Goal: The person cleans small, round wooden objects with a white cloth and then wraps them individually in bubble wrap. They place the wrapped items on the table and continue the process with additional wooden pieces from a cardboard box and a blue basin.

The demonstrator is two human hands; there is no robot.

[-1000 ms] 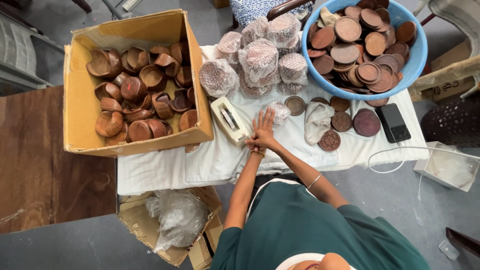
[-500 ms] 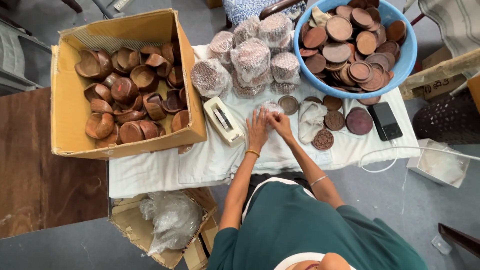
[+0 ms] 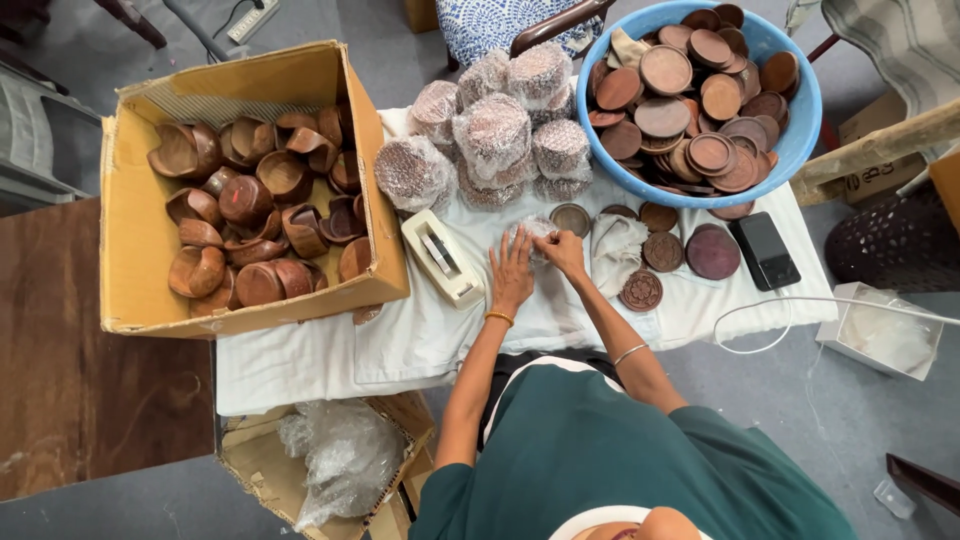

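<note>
Now | cardboard box [image 3: 135, 250]: wooden bowls [image 3: 255, 205] | blue tub [image 3: 800, 130]: wooden lids [image 3: 665, 70] | both hands' grip on bubble-wrapped piece [image 3: 530, 232]

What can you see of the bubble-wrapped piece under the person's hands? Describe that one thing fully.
The bubble-wrapped piece is small and roundish, covered in clear, whitish bubble wrap, its contents hidden. It lies flat on the white cloth, just below the wrapped stacks. The left hand presses its near edge; the right hand pinches its right side.
</note>
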